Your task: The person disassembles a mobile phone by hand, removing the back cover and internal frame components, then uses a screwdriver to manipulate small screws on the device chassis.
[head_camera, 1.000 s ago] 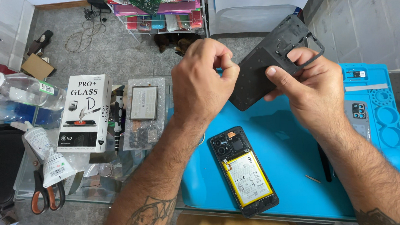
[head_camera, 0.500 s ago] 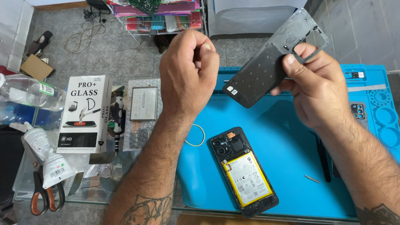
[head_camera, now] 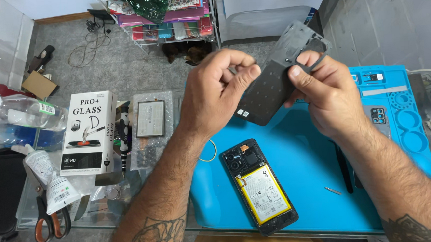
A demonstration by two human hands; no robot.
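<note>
Fingers of the left hand [head_camera: 213, 94] curl and pinch the near edge of the dark back cover [head_camera: 277, 78], raised above the blue mat [head_camera: 301, 165]; right hand [head_camera: 327, 98] clamps its far side, thumb on top. Below, the opened phone [head_camera: 259, 185] lies battery-up on the mat, boxed screen protector [head_camera: 89, 132] off left

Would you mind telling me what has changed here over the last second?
The left hand came off the dark back cover, lifted briefly, and now pinches its edge again. The right hand kept holding the cover, tilting it slightly. The opened phone on the blue mat did not move.
</note>
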